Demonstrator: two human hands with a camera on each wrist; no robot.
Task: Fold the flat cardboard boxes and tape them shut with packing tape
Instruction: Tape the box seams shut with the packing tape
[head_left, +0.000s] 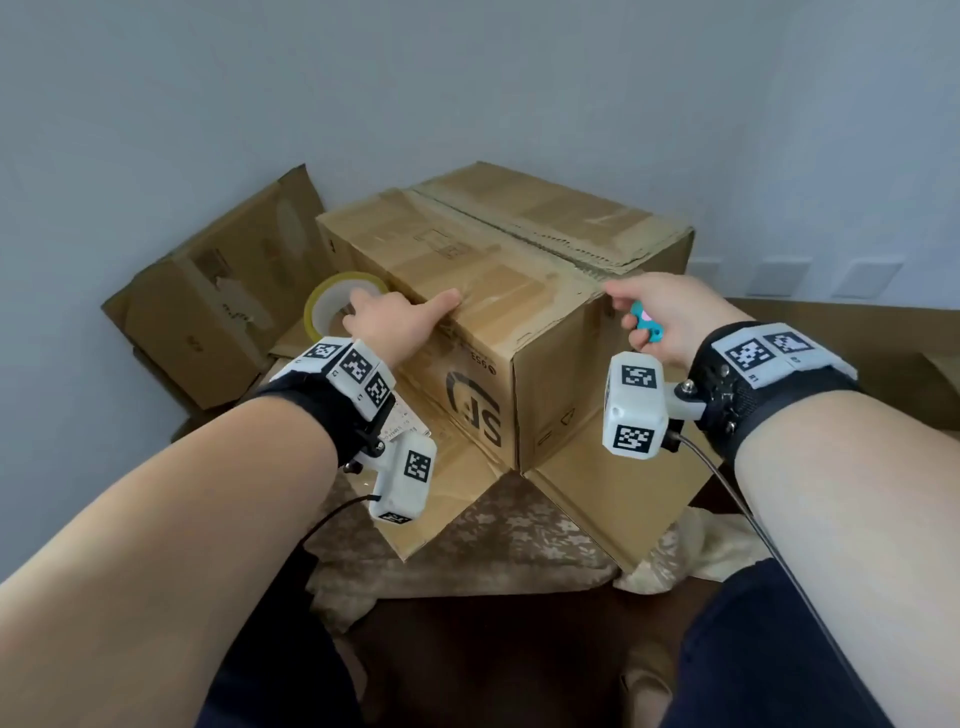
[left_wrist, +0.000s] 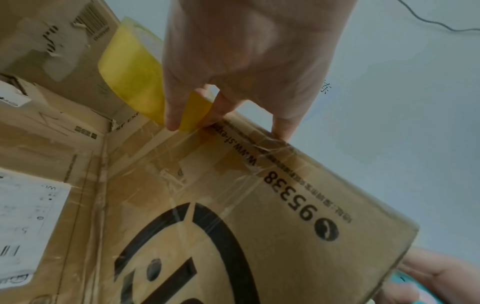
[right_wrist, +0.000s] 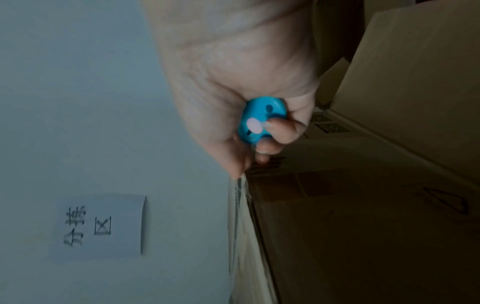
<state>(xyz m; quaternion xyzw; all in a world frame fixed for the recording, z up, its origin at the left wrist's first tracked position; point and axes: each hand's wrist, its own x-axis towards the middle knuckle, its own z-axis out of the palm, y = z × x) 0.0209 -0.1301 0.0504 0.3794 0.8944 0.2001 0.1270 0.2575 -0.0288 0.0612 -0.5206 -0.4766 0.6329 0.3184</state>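
A brown cardboard box (head_left: 524, 280) stands with its top flaps closed and its bottom flaps spread out. Clear tape (left_wrist: 272, 150) runs over its near top edge. My left hand (head_left: 400, 319) holds a yellow packing tape roll (head_left: 335, 306) against the box's left side, and its thumb lies on the taped edge. In the left wrist view the fingers (left_wrist: 171, 115) grip the roll (left_wrist: 130, 78) just above the printed box face (left_wrist: 233, 205). My right hand (head_left: 670, 312) grips a small blue cutter (head_left: 644, 322) at the box's near right top corner. The right wrist view shows the cutter (right_wrist: 259, 119) in curled fingers.
Other worn cardboard boxes (head_left: 218, 291) lean in the left corner behind the roll. More cardboard (head_left: 857, 332) lies to the right. A floral cloth (head_left: 519, 540) covers the surface under the box. A paper sign (right_wrist: 98, 226) hangs on the grey wall.
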